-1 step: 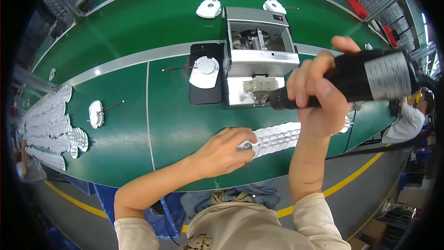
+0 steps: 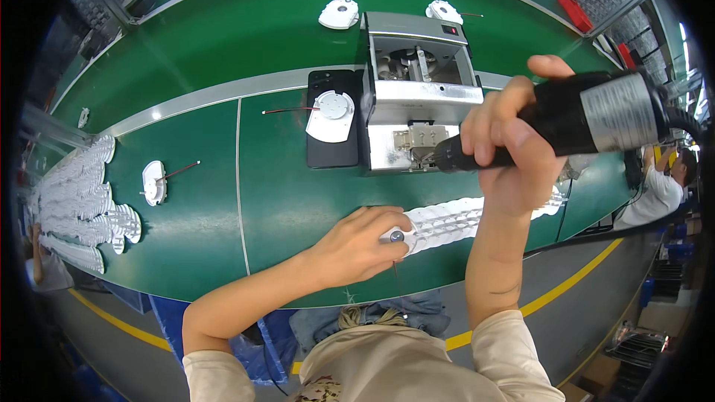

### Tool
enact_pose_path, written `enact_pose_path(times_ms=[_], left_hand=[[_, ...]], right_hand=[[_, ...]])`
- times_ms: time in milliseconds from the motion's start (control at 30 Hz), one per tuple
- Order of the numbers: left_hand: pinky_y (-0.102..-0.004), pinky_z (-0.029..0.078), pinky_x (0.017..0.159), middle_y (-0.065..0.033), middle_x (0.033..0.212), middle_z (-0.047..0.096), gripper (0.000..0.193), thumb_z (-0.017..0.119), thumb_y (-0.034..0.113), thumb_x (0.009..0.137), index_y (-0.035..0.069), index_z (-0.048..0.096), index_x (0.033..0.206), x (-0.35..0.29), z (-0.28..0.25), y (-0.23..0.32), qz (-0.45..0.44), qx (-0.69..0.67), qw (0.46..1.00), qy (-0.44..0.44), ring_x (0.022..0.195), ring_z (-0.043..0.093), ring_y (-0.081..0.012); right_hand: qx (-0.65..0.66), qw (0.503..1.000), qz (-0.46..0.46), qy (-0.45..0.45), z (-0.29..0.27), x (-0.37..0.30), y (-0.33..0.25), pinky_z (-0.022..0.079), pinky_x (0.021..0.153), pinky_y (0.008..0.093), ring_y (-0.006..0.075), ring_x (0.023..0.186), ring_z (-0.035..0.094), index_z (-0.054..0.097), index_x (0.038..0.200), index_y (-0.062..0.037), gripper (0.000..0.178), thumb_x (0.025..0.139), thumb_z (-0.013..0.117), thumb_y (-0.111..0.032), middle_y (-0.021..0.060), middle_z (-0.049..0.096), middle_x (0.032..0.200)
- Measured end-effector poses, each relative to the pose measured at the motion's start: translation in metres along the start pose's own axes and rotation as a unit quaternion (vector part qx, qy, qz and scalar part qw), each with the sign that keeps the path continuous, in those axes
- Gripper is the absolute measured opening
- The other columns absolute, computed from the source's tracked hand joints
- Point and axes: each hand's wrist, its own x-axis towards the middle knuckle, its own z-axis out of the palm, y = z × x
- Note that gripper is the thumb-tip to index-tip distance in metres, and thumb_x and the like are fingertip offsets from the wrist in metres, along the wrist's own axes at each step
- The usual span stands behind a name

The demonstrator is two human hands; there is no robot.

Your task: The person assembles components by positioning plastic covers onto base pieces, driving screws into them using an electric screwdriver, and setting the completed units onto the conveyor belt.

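My right hand [image 2: 518, 134] is wrapped round a black electric screwdriver [image 2: 555, 115], held almost level. The screwdriver's nose is at the front block of a grey metal screw feeder [image 2: 424, 94]; its very tip is hidden. On the green table nearer to me, my left hand [image 2: 365, 242] grips a white plastic housing [image 2: 386, 237] with a dark round piece on it, fingers curled over its left side. That housing is at the left end of a row of nested white parts [image 2: 447, 225], partly covered by my right forearm.
Left of the feeder, a white part with red wires [image 2: 330, 125] lies on a black phone [image 2: 328, 155]. Another wired part [image 2: 155, 183] rests farther left, near stacked white parts [image 2: 82, 193]. Beyond, a green belt [image 2: 246, 30] carries white parts. A co-worker [image 2: 659, 190] is at right.
The screwdriver's rear end has shifted slightly up and to the left with my right hand. My left hand has barely moved and keeps its grip on the housing.
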Motion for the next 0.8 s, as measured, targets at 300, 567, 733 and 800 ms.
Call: enact_pose_path(times_ms=[300, 567, 733, 800], left_hand=[[-0.0378, 0.047, 0.084, -0.0053, 0.108, 0.052, 0.020, 0.067, 0.009, 0.068, 0.010, 0.061, 0.087, -0.009, -0.001, 0.004, -0.022, 0.003, 0.999, 0.030, 0.108, 0.051, -0.0278], [-0.0360, 0.048, 0.085, -0.0048, 0.109, 0.053, 0.018, 0.066, 0.012, 0.069, 0.011, 0.065, 0.087, -0.017, 0.004, 0.000, -0.024, -0.003, 0.997, 0.069, 0.110, 0.051, -0.0273], [-0.0351, 0.049, 0.083, -0.0060, 0.108, 0.052, 0.016, 0.065, 0.013, 0.069, 0.010, 0.065, 0.084, -0.016, 0.004, 0.001, -0.026, -0.008, 0.997, 0.074, 0.108, 0.052, -0.0270], [-0.0362, 0.050, 0.081, -0.0065, 0.104, 0.055, 0.011, 0.068, 0.010, 0.070, 0.010, 0.066, 0.081, -0.017, 0.003, 0.001, -0.036, -0.010, 0.996, 0.082, 0.104, 0.057, -0.0267]], right_hand=[[0.015, 0.998, 0.055, -0.015, 0.000, 0.009, 0.015, 0.040, 0.040, 0.0256, 0.0121, 0.041, 0.044, 0.042, 0.104, -0.0003, 0.038, 0.067, 0.050, 0.004, 0.0056, 0.047, 0.057], [0.094, 0.992, 0.061, -0.064, -0.004, -0.048, -0.006, 0.042, 0.042, 0.0292, 0.0147, 0.042, 0.045, 0.038, 0.103, -0.0064, 0.040, 0.072, 0.064, -0.002, 0.0055, 0.047, 0.061], [0.089, 0.990, 0.092, -0.052, 0.006, -0.066, -0.008, 0.041, 0.043, 0.0300, 0.0144, 0.044, 0.045, 0.037, 0.098, -0.0070, 0.039, 0.071, 0.065, -0.003, 0.0053, 0.047, 0.060], [0.087, 0.989, 0.112, -0.042, 0.007, -0.068, -0.005, 0.041, 0.044, 0.0302, 0.0146, 0.045, 0.044, 0.037, 0.098, -0.0071, 0.039, 0.071, 0.065, -0.004, 0.0055, 0.047, 0.060]])
